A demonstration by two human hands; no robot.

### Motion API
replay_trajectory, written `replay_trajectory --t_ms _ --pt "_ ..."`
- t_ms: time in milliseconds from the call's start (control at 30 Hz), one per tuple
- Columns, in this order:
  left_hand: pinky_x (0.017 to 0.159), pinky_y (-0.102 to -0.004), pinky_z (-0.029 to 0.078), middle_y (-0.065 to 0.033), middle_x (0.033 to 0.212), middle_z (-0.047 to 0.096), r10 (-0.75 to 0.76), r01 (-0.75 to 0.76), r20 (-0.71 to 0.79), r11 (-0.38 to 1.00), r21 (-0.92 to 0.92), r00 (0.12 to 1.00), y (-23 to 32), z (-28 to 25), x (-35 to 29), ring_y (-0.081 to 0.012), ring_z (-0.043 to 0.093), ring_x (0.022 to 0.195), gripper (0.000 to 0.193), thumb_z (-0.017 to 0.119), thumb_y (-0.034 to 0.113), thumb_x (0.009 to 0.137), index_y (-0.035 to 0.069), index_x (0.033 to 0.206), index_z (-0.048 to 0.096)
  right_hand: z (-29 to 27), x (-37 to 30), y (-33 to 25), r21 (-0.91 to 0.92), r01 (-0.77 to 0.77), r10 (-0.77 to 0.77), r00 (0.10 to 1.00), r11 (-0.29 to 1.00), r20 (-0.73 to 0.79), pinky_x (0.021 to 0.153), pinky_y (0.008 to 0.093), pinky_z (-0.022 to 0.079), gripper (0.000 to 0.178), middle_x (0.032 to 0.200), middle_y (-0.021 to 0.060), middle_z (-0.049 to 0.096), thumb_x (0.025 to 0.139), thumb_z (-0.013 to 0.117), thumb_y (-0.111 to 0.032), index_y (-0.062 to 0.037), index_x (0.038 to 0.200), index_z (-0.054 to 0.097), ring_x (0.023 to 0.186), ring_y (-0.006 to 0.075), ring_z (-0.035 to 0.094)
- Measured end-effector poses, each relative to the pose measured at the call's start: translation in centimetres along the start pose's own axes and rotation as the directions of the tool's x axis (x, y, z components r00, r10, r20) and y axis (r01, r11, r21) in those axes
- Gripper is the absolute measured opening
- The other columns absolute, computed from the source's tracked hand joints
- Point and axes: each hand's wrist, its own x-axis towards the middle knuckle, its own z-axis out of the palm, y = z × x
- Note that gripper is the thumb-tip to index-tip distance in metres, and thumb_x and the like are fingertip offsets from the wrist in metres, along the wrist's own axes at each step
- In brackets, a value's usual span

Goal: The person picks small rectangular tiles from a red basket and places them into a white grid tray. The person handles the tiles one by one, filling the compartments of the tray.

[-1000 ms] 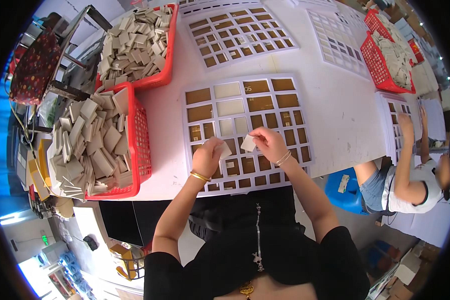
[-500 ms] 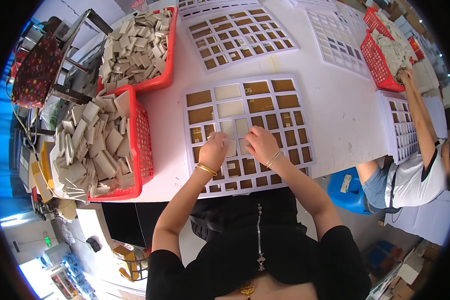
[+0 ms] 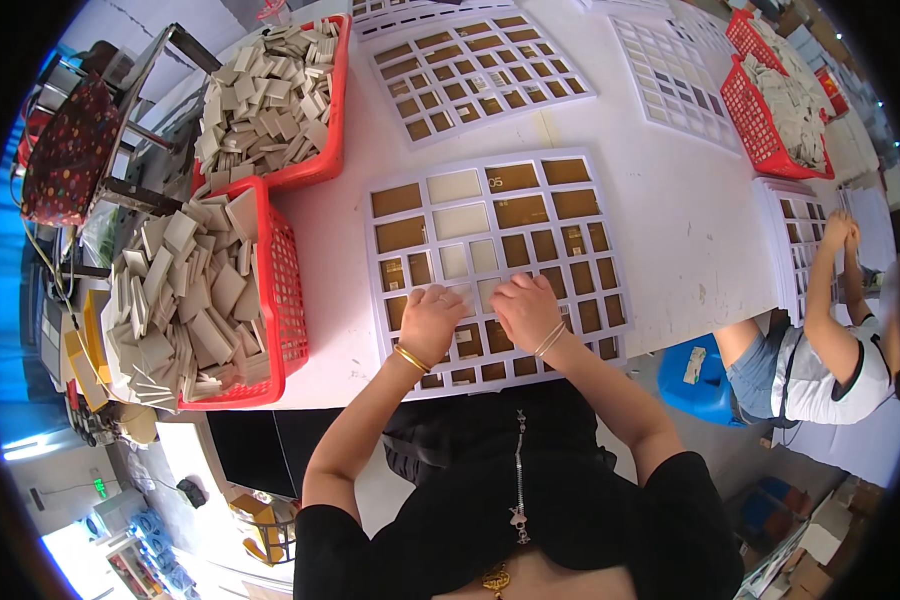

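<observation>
A white grid tray point(image 3: 607, 205) lies in front of me with brown-backed compartments of several sizes. Cream tiles fill some of them, among them a wide tile point(image 3: 460, 221) and a smaller tile point(image 3: 483, 255). My left hand point(image 3: 433, 320) rests low on the grid with its fingers bent and close together, fingertips at a pale tile in a compartment between my hands. Just right of it, my right hand point(image 3: 523, 312) has its fingers curled down beside another pale tile point(image 3: 487, 292). The undersides of both hands' fingers are hidden.
Two red baskets of cream tiles, a near basket point(image 3: 288, 290) and a far basket point(image 3: 336, 130), stand at the left. Another grid tray point(image 3: 440, 125) lies beyond mine. At right, a co-worker's hands point(image 3: 840, 230) are by stacked trays point(image 3: 770, 245), near a red basket point(image 3: 755, 120).
Both my hands have moved slightly toward me and now lie lower over the compartments. The co-worker's hands have left the right-hand basket and come to the stacked trays.
</observation>
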Motion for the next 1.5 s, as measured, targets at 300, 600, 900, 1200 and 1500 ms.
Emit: replay_trajectory --t_ms 300,600,900,1200,1500 --pt "0.092 -0.0446 0.038 -0.0061 0.105 0.064 -0.214 0.204 -0.03 0.959 -0.199 0.976 -2.0 -0.8 -0.2 -0.0254 0.053 0.111 0.026 0.059 0.005 0.074 0.011 0.099 0.062 -2.1 -0.4 1.9 0.284 -0.105 0.14 0.984 0.953 -0.108 0.086 0.0444 0.039 0.028 0.109 0.005 0.06 0.078 0.062 -0.016 -0.0085 0.105 0.059 0.107 0.025 0.051" --pt "0.1 -0.0476 0.034 -0.019 0.127 0.053 -0.697 0.662 -0.043 0.697 -0.275 0.716 -1.3 -0.5 -8.5 -0.0373 0.047 0.12 0.059 0.064 0.017 0.078 0.004 0.132 0.042 0.2 -12.7 13.4 0.029 -0.717 0.69 0.657 0.696 -0.304 0.091 0.0489 0.041 0.051 0.123 0.0214 0.053 0.083 0.064 -0.032 0.0002 0.119 0.051 0.111 0.0371 0.05" --pt "0.099 -0.038 0.037 -0.011 0.114 0.054 -0.841 0.581 -0.069 0.427 -0.693 0.536 -2.4 -0.1 -8.8 -0.0247 0.049 0.112 0.041 0.065 0.009 0.078 0.001 0.116 0.05 -2.3 -10.9 9.5 0.452 -0.6 0.747 0.458 0.66 -0.482 0.077 0.0394 0.048 0.033 0.099 0.0171 0.063 0.085 0.065 -0.025 -0.0002 0.106 0.06 0.088 0.0319 0.061" --pt "0.106 -0.0383 0.031 -0.0115 0.13 0.047 -0.476 0.307 0.131 0.313 -0.899 0.87 8.4 1.0 3.5 -0.0266 0.041 0.128 0.045 0.069 0.004 0.077 0.008 0.118 0.051 -12.5 -21.8 22.6 0.389 -0.761 0.748 0.185 0.52 -0.637 0.079 0.0369 0.051 0.035 0.095 0.0158 0.068 0.092 0.056 -0.033 -0.0018 0.103 0.066 0.087 0.0286 0.065" --pt "0.101 -0.0378 0.038 -0.0172 0.135 0.045 -0.165 0.142 0.068 0.487 -0.862 0.984 11.0 -0.2 5.7 -0.0294 0.046 0.123 0.048 0.066 0.008 0.081 0.007 0.125 0.046 -17.3 -24.5 28.9 -0.015 -0.862 0.592 0.36 0.506 -0.721 0.095 0.0403 0.044 0.065 0.136 0.0135 0.048 0.087 0.06 -0.045 -0.0101 0.138 0.041 0.117 0.0323 0.053"
